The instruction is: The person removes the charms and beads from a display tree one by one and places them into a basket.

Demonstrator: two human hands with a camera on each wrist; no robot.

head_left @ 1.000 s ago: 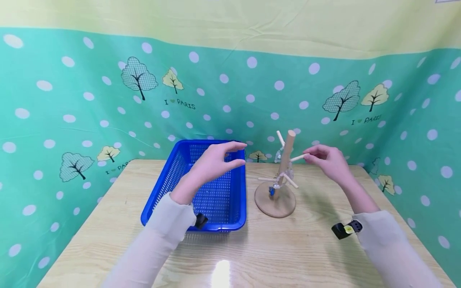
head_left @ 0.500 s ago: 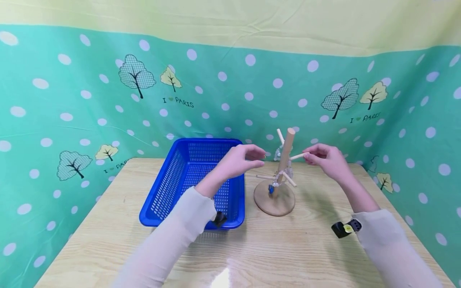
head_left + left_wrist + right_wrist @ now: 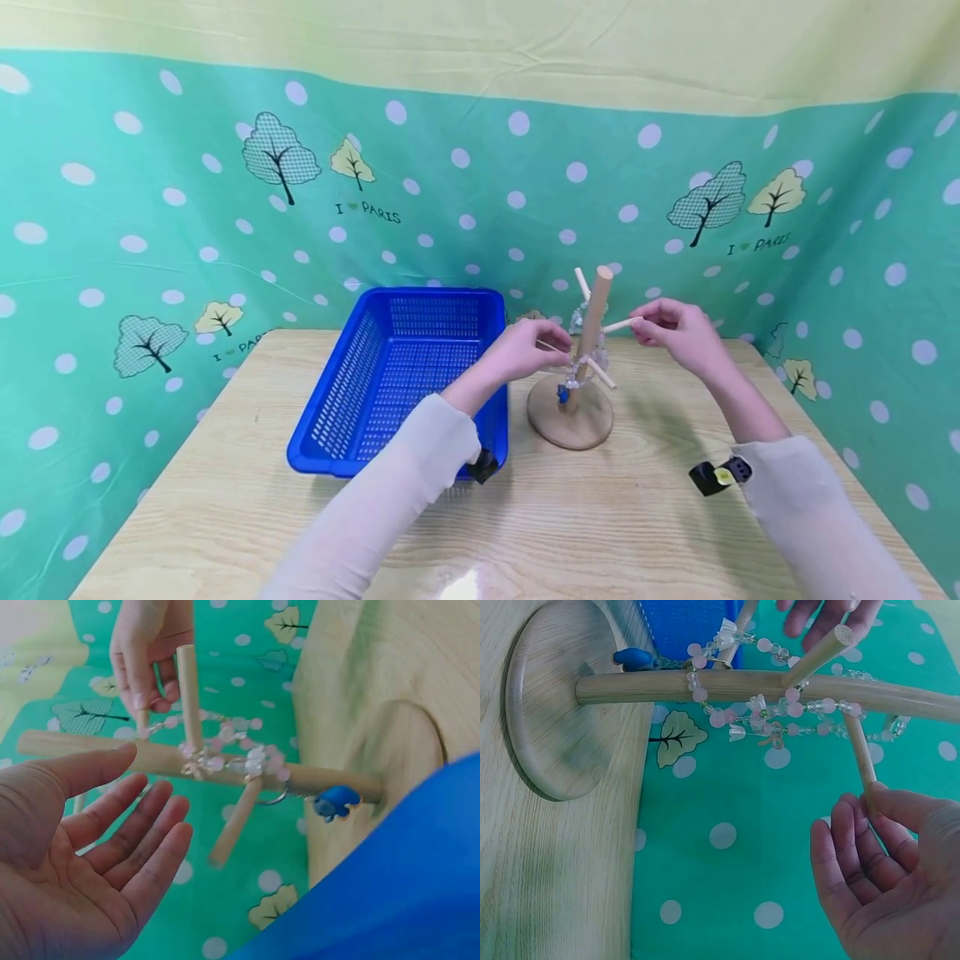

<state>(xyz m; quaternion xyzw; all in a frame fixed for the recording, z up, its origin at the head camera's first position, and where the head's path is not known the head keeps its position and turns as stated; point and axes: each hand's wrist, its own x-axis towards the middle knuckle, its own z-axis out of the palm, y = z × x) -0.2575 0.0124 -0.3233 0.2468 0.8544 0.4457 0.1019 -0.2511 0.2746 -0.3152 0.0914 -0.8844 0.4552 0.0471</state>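
Note:
A wooden jewelry stand (image 3: 592, 329) with side pegs and a round base stands upright on the table. My right hand (image 3: 681, 335) pinches the tip of its right peg (image 3: 861, 754) between thumb and fingers. Beaded bracelets (image 3: 795, 709) in pink and clear, with white flower beads, hang on the pegs. Low on the post hangs a keychain with a blue figure (image 3: 335, 802). My left hand (image 3: 112, 855) is beside the post on the left, fingers spread loosely with nothing in them. In the head view, its fingertips overlap the left peg.
A blue plastic basket (image 3: 435, 292) with perforated walls stands left of the stand, partly behind my left forearm. The light wood table (image 3: 600, 525) meets a green dotted curtain (image 3: 450, 208) at the back and sides. A black wrist camera (image 3: 708, 479) sits on my right cuff.
My left hand has moved right, from above the basket to the left side of the stand. The right hand keeps its pinch on the peg.

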